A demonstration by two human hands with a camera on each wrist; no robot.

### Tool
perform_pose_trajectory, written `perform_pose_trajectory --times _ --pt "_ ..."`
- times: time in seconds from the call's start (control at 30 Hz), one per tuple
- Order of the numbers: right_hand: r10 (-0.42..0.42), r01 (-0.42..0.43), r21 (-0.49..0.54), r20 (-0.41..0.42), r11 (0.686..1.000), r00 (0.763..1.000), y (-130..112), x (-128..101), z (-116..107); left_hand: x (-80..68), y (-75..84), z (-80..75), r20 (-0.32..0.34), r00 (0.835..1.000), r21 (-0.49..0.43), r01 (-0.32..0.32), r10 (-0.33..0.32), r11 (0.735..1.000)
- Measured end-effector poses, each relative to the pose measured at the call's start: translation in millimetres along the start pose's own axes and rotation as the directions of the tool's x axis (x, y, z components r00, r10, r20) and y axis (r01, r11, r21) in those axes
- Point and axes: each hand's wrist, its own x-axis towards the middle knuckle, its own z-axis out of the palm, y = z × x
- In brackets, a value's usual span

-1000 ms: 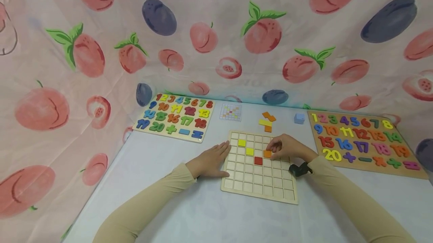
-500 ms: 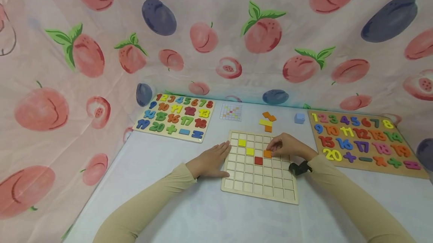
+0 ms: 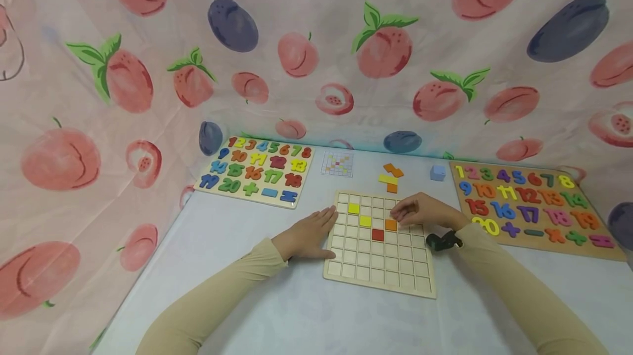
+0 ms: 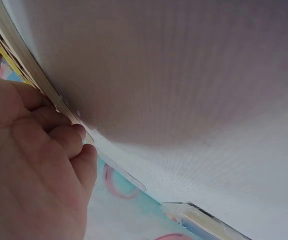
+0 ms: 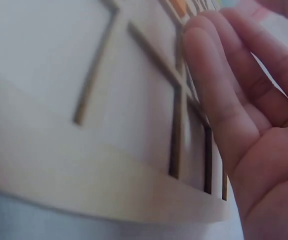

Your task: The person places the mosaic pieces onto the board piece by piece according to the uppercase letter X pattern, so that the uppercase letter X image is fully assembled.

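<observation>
At grid board [image 3: 377,262] | both released: left hand [image 3: 306,237] at edge, right hand [image 3: 419,211] by orange tile [image 3: 390,226] | left palm [image 4: 31,170]: wrist view only

A tabletop play or learning corner; whether in a home, classroom or studio cannot be told. Cloth [image 3: 326,25] printed with peaches, dark blue fruit and lettering rises along the far and left sides, walling in a white table [image 3: 306,316]. One bright number board [image 3: 274,201] lies far left and a second number board [image 3: 610,250] far right, with a grid card [image 3: 337,164] and a blue cube [image 3: 437,173] between them. Nearer, in the middle, is a wooden grid board [image 3: 377,262] with coloured tiles [image 3: 378,234].
</observation>
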Motion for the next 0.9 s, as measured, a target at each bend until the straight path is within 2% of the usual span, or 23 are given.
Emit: perform_pose_trajectory --times 0.23,0.33,0.67,0.9 --pt "-0.043 0.044 0.024 -0.017 0.999 0.999 -4.9 -3.3 -9.0 -1.1 0.8 -0.1 -0.004 1.000 -0.003 -0.008 0.008 1.000" --pt "-0.032 0.033 0.029 -0.041 0.999 0.999 -8.0 -2.2 -15.3 -1.4 1.0 -1.0 -0.002 1.000 -0.006 -0.003 0.003 1.000" --pt "0.012 -0.012 0.006 -0.194 1.000 0.981 -17.5 8.1 -34.0 -2.5 0.4 -2.1 0.002 1.000 -0.001 -0.001 0.001 1.000" --pt "0.021 -0.036 -0.051 -0.258 0.998 0.966 -15.8 18.0 -43.6 -1.2 -0.3 -2.0 -0.012 1.000 0.025 -0.019 0.020 1.000"
